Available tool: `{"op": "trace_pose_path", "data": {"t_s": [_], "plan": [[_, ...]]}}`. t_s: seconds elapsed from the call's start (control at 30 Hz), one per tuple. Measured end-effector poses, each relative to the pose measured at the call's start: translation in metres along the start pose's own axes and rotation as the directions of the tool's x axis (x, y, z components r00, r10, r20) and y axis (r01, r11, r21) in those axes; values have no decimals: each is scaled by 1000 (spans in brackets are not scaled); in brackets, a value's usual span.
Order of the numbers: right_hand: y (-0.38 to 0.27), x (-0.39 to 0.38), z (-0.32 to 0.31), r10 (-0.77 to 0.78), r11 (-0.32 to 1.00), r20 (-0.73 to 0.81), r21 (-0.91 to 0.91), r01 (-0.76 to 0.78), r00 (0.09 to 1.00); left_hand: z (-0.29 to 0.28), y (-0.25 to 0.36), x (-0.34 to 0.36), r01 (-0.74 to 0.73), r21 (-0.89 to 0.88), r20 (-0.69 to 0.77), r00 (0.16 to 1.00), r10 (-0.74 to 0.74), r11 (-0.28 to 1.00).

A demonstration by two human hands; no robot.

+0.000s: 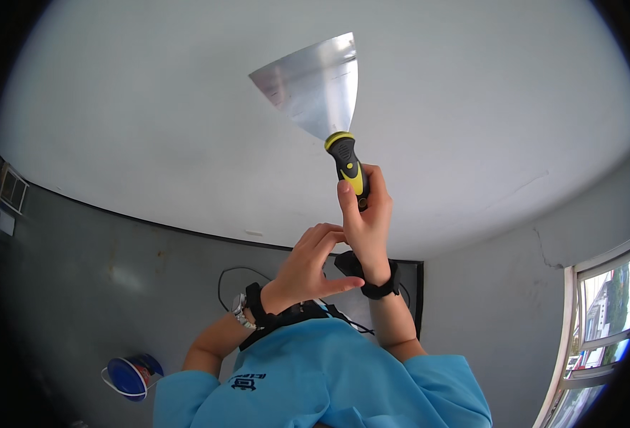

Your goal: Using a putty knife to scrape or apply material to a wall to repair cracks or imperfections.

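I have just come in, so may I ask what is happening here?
The person's right hand holds a wide scraper by its black-and-yellow handle, blade pointing away from the body. The curved left hand is beside the black band on the right wrist; whether they touch is unclear. A blue bucket is at lower left, a window at right.

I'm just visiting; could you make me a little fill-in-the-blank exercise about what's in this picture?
1. The right grip holds a putty knife with its broad metal ____ toward the top of the picture.
2. The putty knife's dark handle has bright ____ parts.
3. A silver wristwatch is worn on the person's ____ wrist.
4. The window is on the ____ side of the picture.

Missing words: blade; yellow; left; right.
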State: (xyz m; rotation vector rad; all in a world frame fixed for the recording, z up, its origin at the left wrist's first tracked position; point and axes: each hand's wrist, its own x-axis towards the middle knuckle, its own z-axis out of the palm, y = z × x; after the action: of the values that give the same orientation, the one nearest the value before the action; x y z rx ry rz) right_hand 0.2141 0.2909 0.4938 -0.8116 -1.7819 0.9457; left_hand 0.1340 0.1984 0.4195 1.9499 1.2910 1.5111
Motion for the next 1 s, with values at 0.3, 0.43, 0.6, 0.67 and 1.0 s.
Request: {"op": "trace_pose_path", "data": {"t_s": [0.3, 0.43, 0.6, 0.67, 1.0], "plan": [[-17, 18, -1, -196, 980, -460, -110, 164, 866, 7, 33, 37, 69, -200, 127, 991, -44, 977], [-25, 18, -13, 8, 953, -475, 270, 137, 880, 8, 34, 44, 15, -111, 203, 979, 7, 994], [-37, 14, -41, 74, 660, -463, 687, 305, 883, 4, 39, 52, -43, -80, 228, 972, 60, 996], [-40, 13, -56, 34, 623, -469, 700, 348, 882, -7, 30, 55, -114, -141, 114, 985, 130, 983], [-7, 8, -60, -458, 877, -633, -209, 432, 625, 33, -8, 29, 406, -458, 559, 823, -99, 790]]}}
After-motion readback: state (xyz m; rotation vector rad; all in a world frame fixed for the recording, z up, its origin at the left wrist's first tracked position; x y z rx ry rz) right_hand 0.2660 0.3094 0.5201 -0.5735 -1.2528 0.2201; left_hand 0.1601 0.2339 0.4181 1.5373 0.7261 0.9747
